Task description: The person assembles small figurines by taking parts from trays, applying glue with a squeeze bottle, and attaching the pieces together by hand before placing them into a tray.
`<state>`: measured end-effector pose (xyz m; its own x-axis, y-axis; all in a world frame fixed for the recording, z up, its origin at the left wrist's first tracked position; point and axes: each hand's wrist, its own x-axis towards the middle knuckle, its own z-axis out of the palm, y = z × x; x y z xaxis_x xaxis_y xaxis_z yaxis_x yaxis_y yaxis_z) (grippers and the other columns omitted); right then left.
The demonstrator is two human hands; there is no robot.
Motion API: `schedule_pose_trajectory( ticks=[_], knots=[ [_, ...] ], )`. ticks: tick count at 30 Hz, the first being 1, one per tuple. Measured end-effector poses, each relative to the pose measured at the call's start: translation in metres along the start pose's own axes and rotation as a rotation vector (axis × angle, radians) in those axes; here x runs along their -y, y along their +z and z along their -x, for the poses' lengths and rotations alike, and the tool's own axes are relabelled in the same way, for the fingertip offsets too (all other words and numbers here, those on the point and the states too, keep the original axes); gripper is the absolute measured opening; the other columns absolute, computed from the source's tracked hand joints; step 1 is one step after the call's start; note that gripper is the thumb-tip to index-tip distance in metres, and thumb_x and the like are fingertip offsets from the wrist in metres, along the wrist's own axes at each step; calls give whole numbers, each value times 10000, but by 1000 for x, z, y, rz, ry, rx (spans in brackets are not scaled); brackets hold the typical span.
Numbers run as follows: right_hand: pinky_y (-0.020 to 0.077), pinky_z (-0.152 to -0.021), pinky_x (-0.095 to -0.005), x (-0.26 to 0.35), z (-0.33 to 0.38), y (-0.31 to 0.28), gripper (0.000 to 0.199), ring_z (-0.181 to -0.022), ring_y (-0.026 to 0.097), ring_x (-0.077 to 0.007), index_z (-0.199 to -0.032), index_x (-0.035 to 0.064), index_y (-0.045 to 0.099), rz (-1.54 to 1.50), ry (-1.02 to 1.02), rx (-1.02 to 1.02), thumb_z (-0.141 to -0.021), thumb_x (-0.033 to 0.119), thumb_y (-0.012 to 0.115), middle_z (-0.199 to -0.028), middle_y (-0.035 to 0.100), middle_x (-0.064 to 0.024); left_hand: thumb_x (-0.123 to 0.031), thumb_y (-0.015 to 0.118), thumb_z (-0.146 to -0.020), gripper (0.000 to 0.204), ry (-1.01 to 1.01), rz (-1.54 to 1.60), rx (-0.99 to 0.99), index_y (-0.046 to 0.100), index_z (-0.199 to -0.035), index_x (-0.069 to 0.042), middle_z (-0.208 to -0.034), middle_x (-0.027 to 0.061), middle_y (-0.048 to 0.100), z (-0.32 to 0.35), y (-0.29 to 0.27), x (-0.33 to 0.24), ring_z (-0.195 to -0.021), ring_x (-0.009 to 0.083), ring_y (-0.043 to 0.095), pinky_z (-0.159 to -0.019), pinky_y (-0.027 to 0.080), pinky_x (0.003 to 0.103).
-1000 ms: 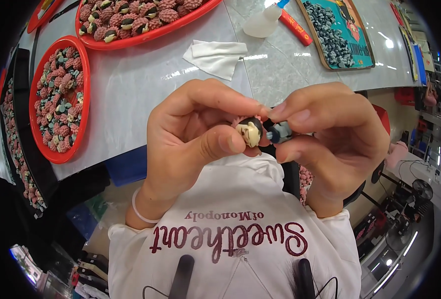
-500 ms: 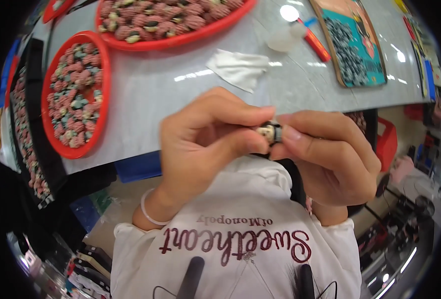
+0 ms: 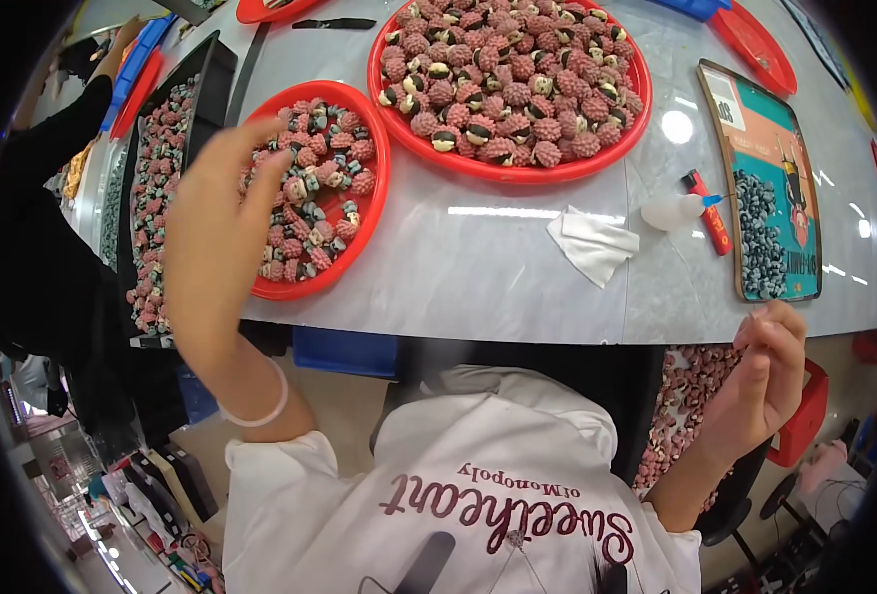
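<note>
My left hand [image 3: 215,228] reaches over the left edge of the smaller red tray [image 3: 381,188], its thumb and forefinger apart, with no piece visible between them. Pink knobbly little pieces [image 3: 311,156] with cream, black and grey-blue parts lie in that tray. Off to the right, my right hand [image 3: 770,371] hovers at the table's front edge with loosely curled fingers and the thumb apart. Its fingertips are just below a shallow brown-rimmed tray [image 3: 801,158] with a teal picture base. Small grey-blue pieces [image 3: 758,233] are heaped there. Nothing shows in this hand.
A larger red tray [image 3: 517,175] of similar pink pieces stands at the back. Between the trays are a white cloth [image 3: 594,246], a translucent bottle [image 3: 668,212] with a blue tip and a red stick-like item [image 3: 708,213]. A black tray [image 3: 210,94] of pieces stands left.
Both hands held a small cream-and-dark piece together over my lap; they have parted. The left moved to the smaller red tray, the right toward the teal tray. The view has shifted.
</note>
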<state>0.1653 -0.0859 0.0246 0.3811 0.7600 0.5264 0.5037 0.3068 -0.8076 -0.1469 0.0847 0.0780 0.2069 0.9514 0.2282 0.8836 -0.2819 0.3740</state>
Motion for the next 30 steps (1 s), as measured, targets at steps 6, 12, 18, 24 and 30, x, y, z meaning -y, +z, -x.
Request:
schedule_pose_trajectory(
  ticks=[6, 12, 18, 24, 30],
  knots=[
    [352, -664, -209, -4, -10, 0, 131, -757, 452, -116, -892, -47, 567, -85, 103, -50, -778, -49, 502, -905, 513, -100, -134, 528, -830, 192, 626, 257, 216, 567, -991, -38, -907, 73, 584, -80, 46, -60, -872, 152, 550, -739, 440, 256],
    [368, -706, -212, -14, -10, -18, 153, -793, 482, -129, -914, -42, 568, -65, 197, -76, -768, -49, 522, -901, 530, -91, -111, 527, -822, 120, 646, 198, 270, 569, -898, -27, -832, 50, 563, -122, 80, -41, -749, 159, 555, -681, 451, 280],
    [386, -838, -250, -29, -42, 25, 264, -929, 530, -146, -1031, -46, 550, 40, 220, 47, -768, -38, 530, -992, 575, -72, -49, 555, -797, 85, 182, 1227, 468, 569, -848, 17, -771, 46, 561, -49, 64, -88, -793, 100, 557, -699, 461, 244],
    [396, -811, -264, -33, -42, 39, 276, -904, 531, -157, -1060, -62, 513, -155, 276, 367, -824, 76, 551, -1018, 548, -107, -56, 573, -827, 202, 184, 1740, 584, 500, -999, 19, -1041, 113, 500, 33, 101, -88, -868, 191, 572, -747, 487, 279],
    [406, -550, -215, -5, -43, 0, 554, -677, 535, -132, -1028, -58, 535, -98, 403, 331, -739, 395, 667, -893, 535, -107, -116, 601, -822, 270, -190, 1986, 600, 510, -1035, 22, -1034, 126, 525, 58, 125, -97, -912, 202, 572, -755, 482, 287]
  ],
)
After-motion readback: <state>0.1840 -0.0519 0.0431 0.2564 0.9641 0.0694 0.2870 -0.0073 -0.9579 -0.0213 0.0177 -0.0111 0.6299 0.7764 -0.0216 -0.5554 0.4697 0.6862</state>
